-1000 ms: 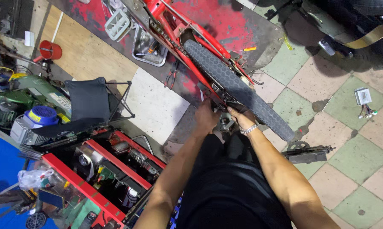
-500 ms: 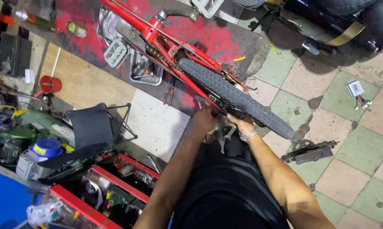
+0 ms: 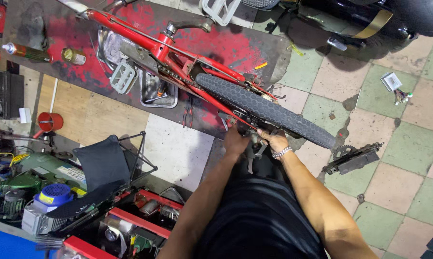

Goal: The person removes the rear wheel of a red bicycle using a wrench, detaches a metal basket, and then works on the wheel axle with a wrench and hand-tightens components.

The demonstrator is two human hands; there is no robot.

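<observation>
A red bicycle frame [image 3: 159, 48] lies across the floor with its black rear tyre [image 3: 264, 109] pointing right. My left hand [image 3: 235, 140] is closed at the rear axle, on the near side of the wheel. My right hand [image 3: 273, 140], with a metal bracelet on the wrist, grips near the hub beside it. What each hand holds is hidden by fingers and wheel parts. A metal wrench-like tool [image 3: 256, 154] hangs just below my hands. Grey pedals [image 3: 123, 77] stick out from the crank.
A red open toolbox [image 3: 130, 223] with tools stands at lower left beside a small black folding stool [image 3: 106, 163]. A sprocket and motor part [image 3: 353, 157] lie on the tiles to the right. A metal tray [image 3: 156, 93], pliers [image 3: 187, 115], a red cup [image 3: 50, 121] and cans sit around the frame.
The view has shifted, so the bicycle and hands sit lower and more central in the picture. Both hands stay at the rear axle with little visible movement.
</observation>
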